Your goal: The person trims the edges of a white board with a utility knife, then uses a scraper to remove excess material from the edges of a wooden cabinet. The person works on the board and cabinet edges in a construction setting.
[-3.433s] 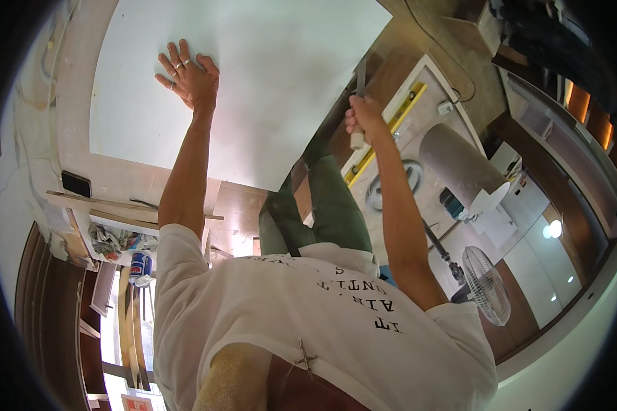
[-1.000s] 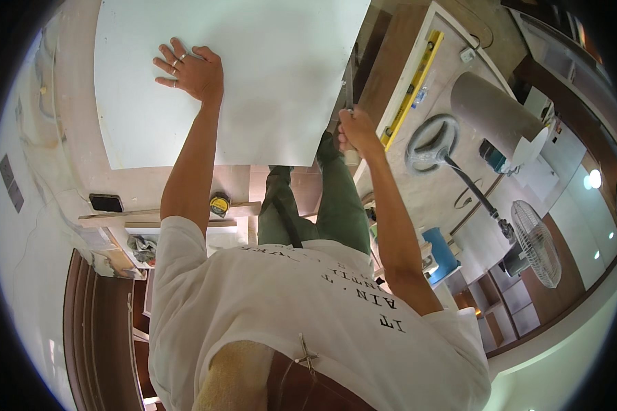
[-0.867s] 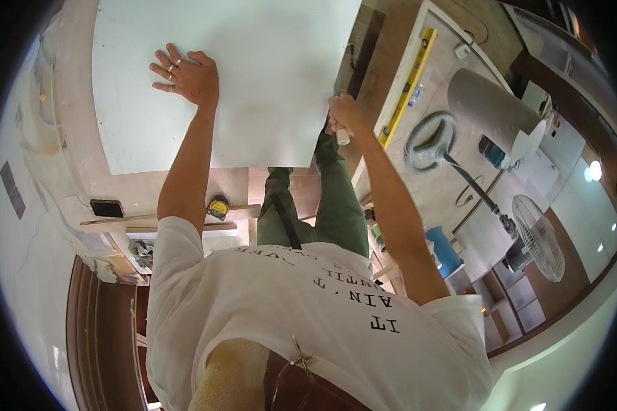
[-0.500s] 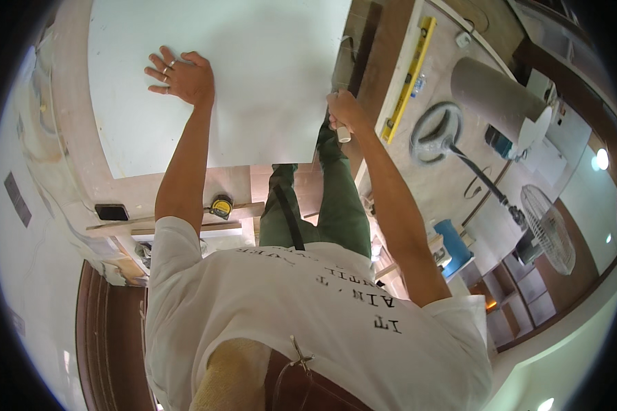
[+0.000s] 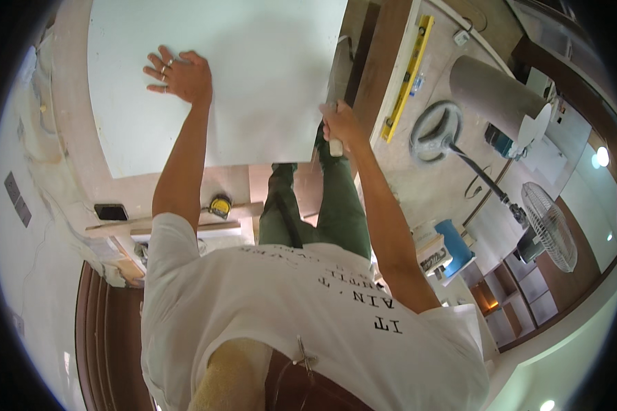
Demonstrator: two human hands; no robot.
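Note:
A large white board (image 5: 253, 89) lies in front of me. My left hand (image 5: 185, 77) is pressed flat on its left part, fingers spread, with rings on them. At the board's right edge my right hand (image 5: 343, 127) is closed around the pale handle (image 5: 336, 148) of a hand tool. A grey, blade-like part (image 5: 333, 85) seems to run from that hand along the edge; the tool's exact kind is unclear. My legs in green trousers (image 5: 343, 198) stand below the board's near edge, close to the right hand.
A tape measure (image 5: 220, 205) and a dark phone (image 5: 111, 212) lie near the board's near left side. To the right are a yellow spirit level (image 5: 410, 79), a grey cylinder (image 5: 497, 89), a grey ring-shaped stand base (image 5: 436, 131), a fan (image 5: 550, 226) and a blue container (image 5: 454, 244).
My right hand has drawn nearer to me along the board's right edge, bringing the tool with it. My left hand stays almost where it was on the board.

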